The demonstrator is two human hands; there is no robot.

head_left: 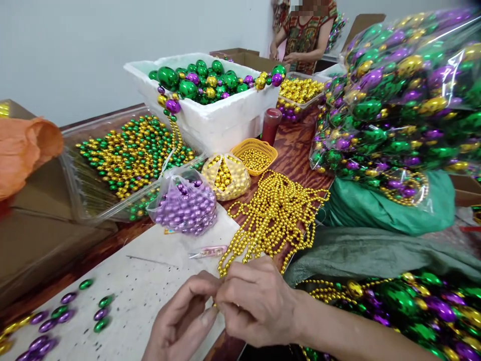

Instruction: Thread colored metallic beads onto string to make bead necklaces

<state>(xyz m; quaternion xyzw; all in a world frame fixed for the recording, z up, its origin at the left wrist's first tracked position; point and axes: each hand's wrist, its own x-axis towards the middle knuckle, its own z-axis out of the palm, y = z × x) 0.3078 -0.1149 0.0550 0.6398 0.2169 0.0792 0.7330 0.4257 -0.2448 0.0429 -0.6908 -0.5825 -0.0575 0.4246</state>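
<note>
Both hands, left [188, 313] and right [255, 303], meet fingertip to fingertip, nearly closed, apparently pinching gold beads [215, 304]; bare white sheet [139, 286] opens leftward.

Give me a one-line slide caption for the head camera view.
Two hands, left and right, meet beside gold bead strands, with a white foam box of shiny beads behind.

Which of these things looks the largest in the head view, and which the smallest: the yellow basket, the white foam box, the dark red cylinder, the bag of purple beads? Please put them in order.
white foam box
bag of purple beads
yellow basket
dark red cylinder
</note>
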